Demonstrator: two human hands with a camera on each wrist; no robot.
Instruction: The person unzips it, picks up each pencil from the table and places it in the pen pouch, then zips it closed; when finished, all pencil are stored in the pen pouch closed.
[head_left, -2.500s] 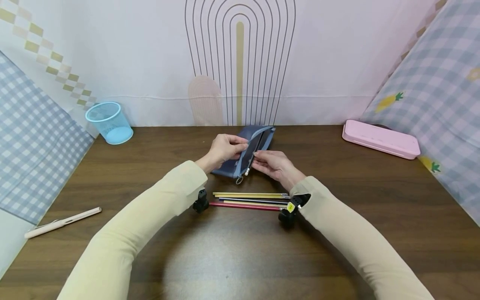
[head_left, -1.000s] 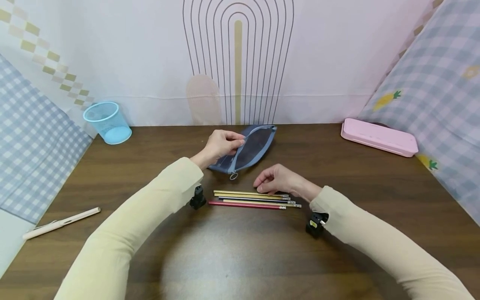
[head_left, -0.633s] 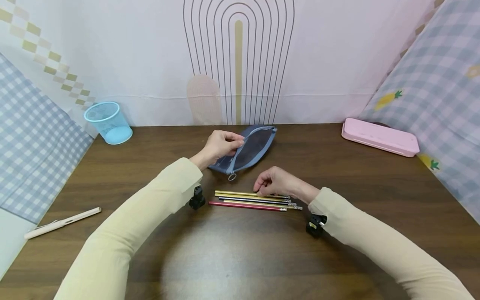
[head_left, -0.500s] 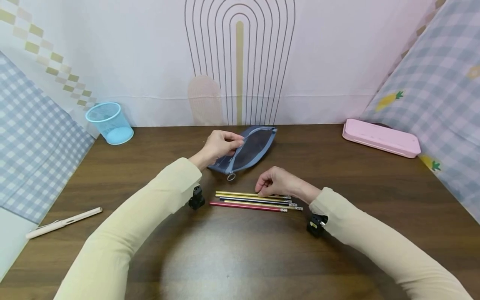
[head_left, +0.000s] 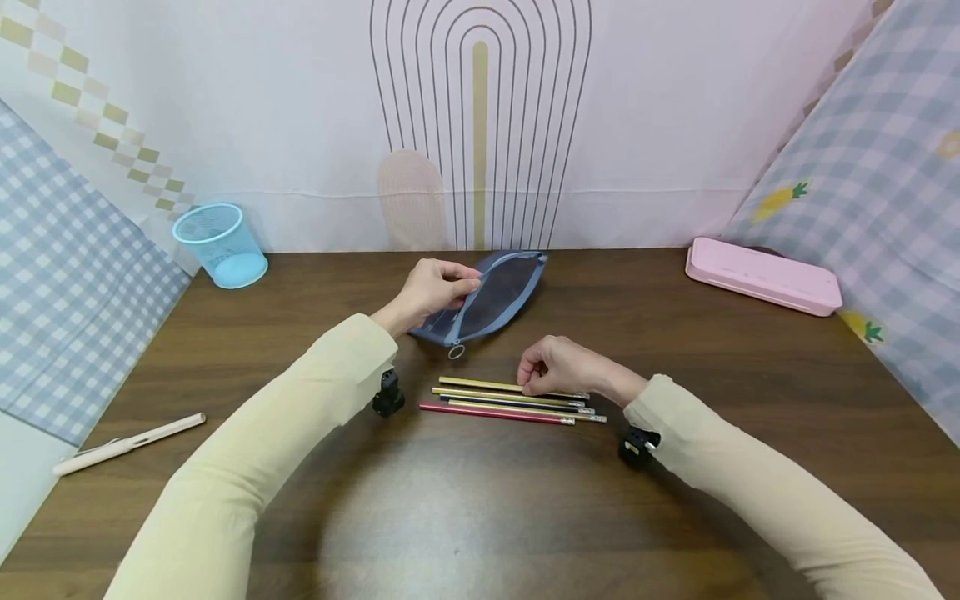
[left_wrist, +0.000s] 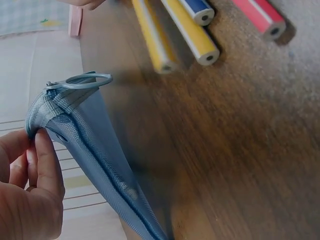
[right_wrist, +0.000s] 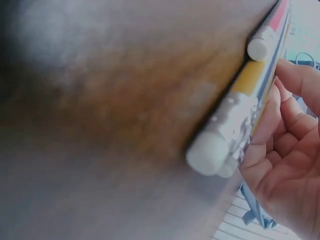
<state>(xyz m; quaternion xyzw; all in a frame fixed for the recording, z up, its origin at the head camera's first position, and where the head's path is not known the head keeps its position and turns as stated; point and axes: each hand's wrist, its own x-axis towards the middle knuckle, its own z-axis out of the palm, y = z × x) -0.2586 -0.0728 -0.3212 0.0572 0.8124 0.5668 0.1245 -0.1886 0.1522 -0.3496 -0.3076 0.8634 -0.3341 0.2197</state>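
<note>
My left hand (head_left: 431, 290) pinches one edge of a blue zippered pencil pouch (head_left: 504, 293), whose mouth gapes wide. In the left wrist view the thumb and fingers grip the pouch's rim near the zipper's ring pull (left_wrist: 92, 80). My right hand (head_left: 562, 367) pinches a yellow pencil (head_left: 476, 382) in front of the pouch, its fingers hiding the pencil's middle. That pencil lies slightly apart from the rest at its left end. Beside it lie more yellow pencils, a dark blue pencil (head_left: 468, 400) and a red pencil (head_left: 480, 412). White erasers (right_wrist: 207, 152) show up close in the right wrist view.
A light blue mesh cup (head_left: 221, 246) stands at the back left. At the back right lies a pink pencil case (head_left: 763, 275). A white pen (head_left: 131, 443) rests near the left edge of the brown wooden table (head_left: 420, 517). Patterned cloths surround the back and sides.
The right hand has left the pouch, where it was putting a dark pencil in, and come down to the row. It has shifted one yellow pencil away from the others. The left hand still holds the pouch.
</note>
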